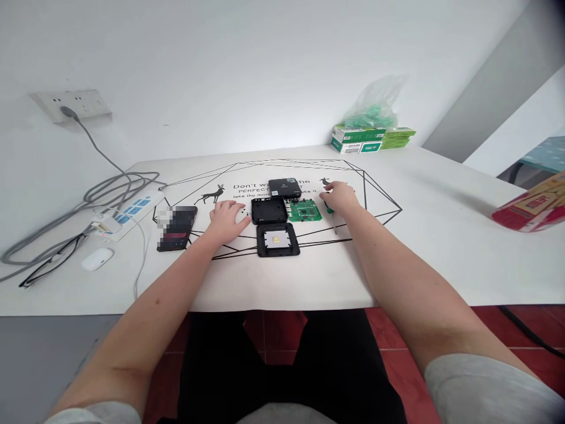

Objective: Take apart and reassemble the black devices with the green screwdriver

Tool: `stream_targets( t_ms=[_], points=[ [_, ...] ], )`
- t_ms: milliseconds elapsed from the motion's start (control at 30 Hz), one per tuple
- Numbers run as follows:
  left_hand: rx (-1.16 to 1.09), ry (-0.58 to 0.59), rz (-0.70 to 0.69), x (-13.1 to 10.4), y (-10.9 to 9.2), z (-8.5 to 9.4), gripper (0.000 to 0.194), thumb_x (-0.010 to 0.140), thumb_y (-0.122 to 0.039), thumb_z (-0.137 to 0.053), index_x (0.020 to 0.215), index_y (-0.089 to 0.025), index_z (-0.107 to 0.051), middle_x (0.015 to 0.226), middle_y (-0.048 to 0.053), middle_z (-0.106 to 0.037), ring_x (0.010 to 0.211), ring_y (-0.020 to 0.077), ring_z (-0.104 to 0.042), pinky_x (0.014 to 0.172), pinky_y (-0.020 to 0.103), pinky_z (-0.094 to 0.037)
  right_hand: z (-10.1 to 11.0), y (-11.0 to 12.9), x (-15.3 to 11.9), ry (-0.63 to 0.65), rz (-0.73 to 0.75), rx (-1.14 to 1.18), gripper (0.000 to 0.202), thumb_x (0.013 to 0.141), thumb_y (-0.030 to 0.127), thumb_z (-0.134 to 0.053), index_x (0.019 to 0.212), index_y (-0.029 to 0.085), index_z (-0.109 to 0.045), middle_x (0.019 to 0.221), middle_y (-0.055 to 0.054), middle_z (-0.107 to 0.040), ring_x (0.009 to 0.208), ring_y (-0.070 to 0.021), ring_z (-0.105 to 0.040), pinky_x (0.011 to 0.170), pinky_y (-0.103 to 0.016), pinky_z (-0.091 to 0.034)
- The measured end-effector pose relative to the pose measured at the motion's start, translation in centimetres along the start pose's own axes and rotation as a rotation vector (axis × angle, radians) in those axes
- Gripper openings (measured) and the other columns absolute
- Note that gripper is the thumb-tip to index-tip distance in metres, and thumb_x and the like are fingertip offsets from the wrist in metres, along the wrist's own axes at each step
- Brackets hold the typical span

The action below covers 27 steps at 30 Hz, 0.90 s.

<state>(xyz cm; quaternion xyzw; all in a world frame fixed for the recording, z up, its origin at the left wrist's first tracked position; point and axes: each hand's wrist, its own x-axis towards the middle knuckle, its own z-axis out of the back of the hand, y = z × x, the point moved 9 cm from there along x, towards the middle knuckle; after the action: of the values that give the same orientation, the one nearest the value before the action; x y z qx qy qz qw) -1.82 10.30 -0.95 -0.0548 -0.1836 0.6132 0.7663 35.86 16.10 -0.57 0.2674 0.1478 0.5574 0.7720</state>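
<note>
My left hand (226, 221) rests on the table mat with fingers spread. Just beyond its thumb lie several tiny dark bits (245, 212), perhaps screws. In my right hand (341, 199) is a screwdriver (334, 224) with a green handle, its shaft pointing toward the table's front edge. Between the hands are an open black plastic housing (269, 210) and a green circuit board (305, 210) beside it. Nearer to me lies a black square cover (278, 251) with a light metal plate inside. Behind them sits a black box-shaped device (285, 188) with a label.
To the left lie a phone (177, 229), a white mouse (97, 258), glasses (53, 260) and a power strip (132, 213) with coiled grey cable. Green-and-white boxes (358, 138) with a plastic bag on top stand at the back right. A red package (527, 207) is at the right.
</note>
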Motion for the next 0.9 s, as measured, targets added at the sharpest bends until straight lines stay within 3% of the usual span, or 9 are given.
stream_targets(
  t_ms=[167,267,367,467,500,600,700,900],
  points=[
    [-0.124,0.119,-0.277,-1.3,-3.0,0.2,0.056,0.105,-0.060,-0.062,0.151,-0.029,-0.068,0.164,0.014,-0.056,0.161,0.0388,-0.037,0.133,0.063,-0.032,-0.5,0.6,-0.2,0.011,0.040,-0.056,0.044,0.095,0.023,-0.072,0.135,0.006,-0.076,0.131,-0.027,-0.077,0.125,-0.0408,-0.072,0.106,-0.053,-0.058],
    [-0.223,0.196,-0.424,-2.3,-4.8,0.3,0.062,0.099,-0.063,-0.074,0.151,-0.030,-0.069,0.166,0.013,-0.055,0.161,0.0385,-0.038,0.135,0.062,-0.031,-0.3,2.5,-1.2,-0.025,0.130,-0.067,0.044,0.097,0.026,-0.070,0.138,0.008,-0.074,0.143,-0.027,-0.072,0.135,-0.0389,-0.067,0.116,-0.052,-0.052],
    [-0.247,0.239,-0.440,-2.6,-5.1,0.0,0.069,0.091,-0.065,-0.083,0.149,-0.029,-0.072,0.166,0.014,-0.055,0.162,0.0405,-0.039,0.136,0.065,-0.031,-0.5,5.8,-3.4,-0.023,0.302,-0.044,0.036,0.101,0.030,-0.066,0.132,0.015,-0.076,0.139,-0.018,-0.075,0.136,-0.0337,-0.065,0.122,-0.047,-0.048],
    [-0.231,0.252,-0.434,-2.5,-4.9,-0.3,0.073,0.089,-0.069,-0.085,0.148,-0.027,-0.073,0.164,0.015,-0.056,0.162,0.0420,-0.038,0.137,0.069,-0.024,-0.4,10.1,-7.4,-0.019,0.603,-0.009,0.028,0.100,0.033,-0.067,0.118,0.016,-0.080,0.125,-0.018,-0.079,0.128,-0.0389,-0.066,0.116,-0.055,-0.050],
    [-0.227,0.253,-0.435,-2.5,-4.8,-0.4,0.073,0.089,-0.069,-0.084,0.148,-0.028,-0.073,0.164,0.015,-0.056,0.162,0.0421,-0.038,0.138,0.070,-0.022,-0.8,11.5,-8.9,0.035,0.715,0.008,0.026,0.100,0.034,-0.067,0.116,0.018,-0.079,0.119,-0.016,-0.079,0.122,-0.0375,-0.068,0.112,-0.054,-0.051],
    [-0.223,0.260,-0.445,-2.4,-4.8,-0.7,0.072,0.089,-0.069,-0.085,0.147,-0.029,-0.073,0.164,0.014,-0.055,0.162,0.0419,-0.038,0.138,0.071,-0.021,-3.4,14.1,-14.0,0.433,1.011,0.025,0.027,0.096,0.034,-0.074,0.118,0.019,-0.079,0.114,-0.011,-0.079,0.108,-0.0293,-0.072,0.098,-0.042,-0.054],
    [-0.219,0.268,-0.465,-2.4,-5.0,-0.9,0.067,0.088,-0.067,-0.087,0.142,-0.029,-0.077,0.165,0.015,-0.055,0.161,0.0421,-0.038,0.137,0.069,-0.026,-5.4,14.2,-16.7,0.690,1.065,-0.083,0.028,0.091,0.035,-0.082,0.112,0.018,-0.080,0.107,-0.010,-0.076,0.093,-0.0246,-0.070,0.085,-0.036,-0.051],
    [-0.229,0.273,-0.495,-2.6,-5.7,-0.8,0.047,0.085,-0.059,-0.092,0.121,-0.030,-0.085,0.163,0.012,-0.058,0.159,0.0440,-0.040,0.133,0.069,-0.034,-6.1,14.4,-17.3,0.721,1.076,-0.112,0.030,0.085,0.034,-0.087,0.109,0.017,-0.079,0.102,-0.007,-0.073,0.089,-0.0230,-0.066,0.078,-0.033,-0.045]
  ],
)
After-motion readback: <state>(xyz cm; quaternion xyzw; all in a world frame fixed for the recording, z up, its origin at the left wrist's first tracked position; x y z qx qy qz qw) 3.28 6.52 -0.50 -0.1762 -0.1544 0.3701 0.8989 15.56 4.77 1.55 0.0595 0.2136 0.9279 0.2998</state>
